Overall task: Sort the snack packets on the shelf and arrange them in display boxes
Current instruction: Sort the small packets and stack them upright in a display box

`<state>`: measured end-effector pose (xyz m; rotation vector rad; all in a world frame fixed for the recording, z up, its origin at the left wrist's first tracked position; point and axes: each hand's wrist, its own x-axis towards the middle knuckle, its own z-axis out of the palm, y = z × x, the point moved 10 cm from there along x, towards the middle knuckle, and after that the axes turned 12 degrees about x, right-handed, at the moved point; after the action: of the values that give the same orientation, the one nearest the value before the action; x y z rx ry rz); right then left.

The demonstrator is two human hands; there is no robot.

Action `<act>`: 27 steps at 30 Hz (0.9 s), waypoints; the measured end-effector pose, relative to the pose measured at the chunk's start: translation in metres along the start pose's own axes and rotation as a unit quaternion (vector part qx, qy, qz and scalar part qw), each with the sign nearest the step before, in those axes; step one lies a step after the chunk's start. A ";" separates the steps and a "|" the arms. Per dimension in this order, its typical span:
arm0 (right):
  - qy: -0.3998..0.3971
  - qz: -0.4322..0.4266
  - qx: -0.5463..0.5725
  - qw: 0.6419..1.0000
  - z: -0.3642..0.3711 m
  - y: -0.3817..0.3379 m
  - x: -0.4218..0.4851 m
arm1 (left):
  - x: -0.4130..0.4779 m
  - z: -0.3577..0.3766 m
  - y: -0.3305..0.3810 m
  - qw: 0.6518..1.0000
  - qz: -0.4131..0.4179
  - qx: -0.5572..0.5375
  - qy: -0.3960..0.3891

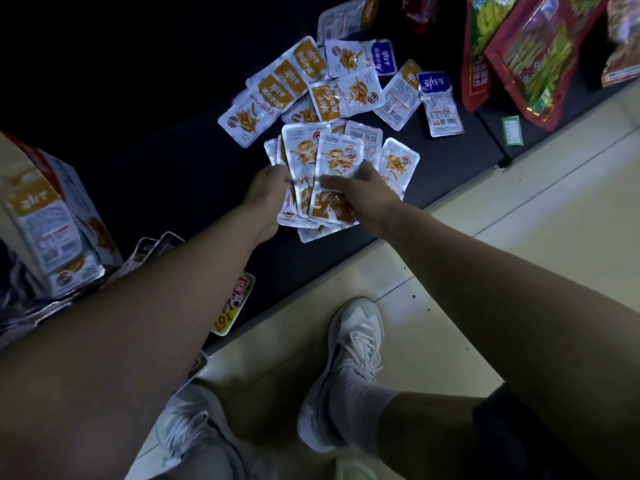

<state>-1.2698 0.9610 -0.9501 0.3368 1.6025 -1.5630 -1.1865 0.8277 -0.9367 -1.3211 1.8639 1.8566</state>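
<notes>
Dark shelving [173,161] is strewn with loose packets [304,81], mostly orange-labelled, two purple. A stack of packets [332,168] is gripped from both sides: the left hand [266,192] is curled round its left edge, the right hand [367,195] pinches it with the thumb on top, and its long axis points away from the person. The display box [48,216] lies well to the left, nearer the left hand. Printed characters are seen upside down and cannot be read.

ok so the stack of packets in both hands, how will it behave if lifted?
Probably slippery: the stack of packets is glossy film and fanned unevenly between left hand and right hand. Likely light and bendy, since each sachet looks thin and flat. Loose grip may shed some.
</notes>
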 end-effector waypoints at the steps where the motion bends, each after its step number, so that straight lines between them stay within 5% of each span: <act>1: -0.018 0.001 -0.005 1.000 0.009 0.000 -0.002 | -0.005 0.003 0.001 0.999 0.000 -0.034 -0.017; 6: -0.134 0.039 -0.087 0.986 0.062 0.009 -0.021 | -0.020 -0.012 0.004 0.998 0.062 0.006 -0.032; 12: -0.198 0.096 -0.087 0.972 0.116 0.029 -0.053 | -0.049 -0.070 -0.020 1.000 0.007 0.011 0.013; 17: -0.274 0.096 -0.099 0.952 0.182 0.041 -0.091 | -0.075 -0.153 -0.049 0.984 -0.045 0.097 0.142; 20: -0.257 0.027 -0.143 0.956 0.219 0.036 -0.093 | -0.104 -0.211 -0.045 0.945 0.011 0.236 0.225; 23: -0.259 -0.028 -0.210 0.942 0.259 0.035 -0.097 | -0.131 -0.272 -0.055 0.871 0.052 0.373 0.316; 27: -0.256 -0.052 -0.256 0.931 0.308 0.050 -0.090 | -0.134 -0.296 -0.084 0.796 0.037 0.545 0.259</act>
<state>-1.0650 0.7199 -0.8764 -0.4160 1.5426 -1.1176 -0.9216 0.6421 -0.8468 -1.2766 2.5669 0.1283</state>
